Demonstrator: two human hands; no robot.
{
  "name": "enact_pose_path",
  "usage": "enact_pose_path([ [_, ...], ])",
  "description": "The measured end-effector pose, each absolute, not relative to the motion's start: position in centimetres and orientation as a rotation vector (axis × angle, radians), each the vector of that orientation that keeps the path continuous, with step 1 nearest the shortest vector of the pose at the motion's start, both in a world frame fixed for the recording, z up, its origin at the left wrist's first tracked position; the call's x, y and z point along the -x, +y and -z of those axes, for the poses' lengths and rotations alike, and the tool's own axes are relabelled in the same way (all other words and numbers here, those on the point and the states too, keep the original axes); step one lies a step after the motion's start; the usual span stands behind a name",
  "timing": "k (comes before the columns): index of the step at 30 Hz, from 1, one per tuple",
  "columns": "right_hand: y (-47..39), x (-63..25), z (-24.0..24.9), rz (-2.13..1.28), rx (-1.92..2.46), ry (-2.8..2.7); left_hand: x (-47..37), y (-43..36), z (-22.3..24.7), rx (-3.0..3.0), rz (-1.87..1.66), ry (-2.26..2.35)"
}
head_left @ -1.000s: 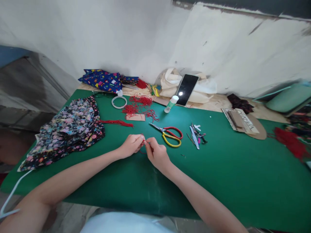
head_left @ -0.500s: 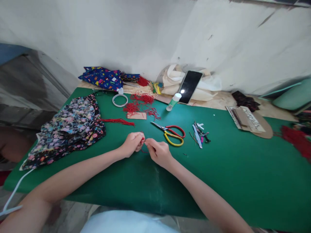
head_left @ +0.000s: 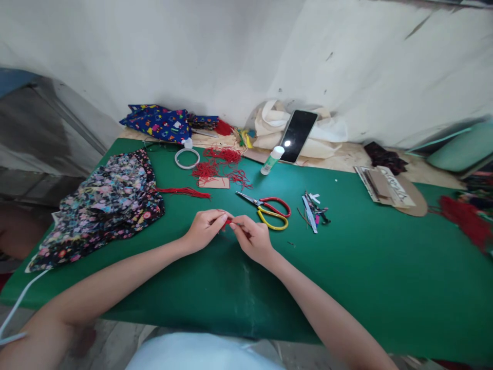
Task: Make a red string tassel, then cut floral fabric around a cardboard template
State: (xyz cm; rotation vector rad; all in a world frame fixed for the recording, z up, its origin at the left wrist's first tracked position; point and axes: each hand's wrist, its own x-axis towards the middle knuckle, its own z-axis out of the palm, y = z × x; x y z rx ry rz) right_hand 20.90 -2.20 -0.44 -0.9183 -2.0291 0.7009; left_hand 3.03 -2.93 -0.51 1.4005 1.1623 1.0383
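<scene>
A green surface point(head_left: 385, 267) carries floral fabric point(head_left: 103, 205), red-and-yellow scissors point(head_left: 269, 210), red thread tufts point(head_left: 219, 167), a white ring point(head_left: 187, 158) — and a glue bottle point(head_left: 271, 160).

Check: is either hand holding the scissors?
No, the scissors lie on the green table, while left hand and right hand pinch a small red thread piece.
</scene>
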Motion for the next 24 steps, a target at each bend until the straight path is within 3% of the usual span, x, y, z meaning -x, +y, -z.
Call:
enact_pose_path([
  [13, -2.1, -20.6, -0.2, -0.963, 0.984, -1.998, -2.0, -1.9, 0.2, -1.299, -1.164, 0.988],
  [24, -2.1, -20.7, -0.3, -0.917, 0.889, -2.078, -2.7, -1.6, 0.2, -1.022, -1.149, 0.828],
])
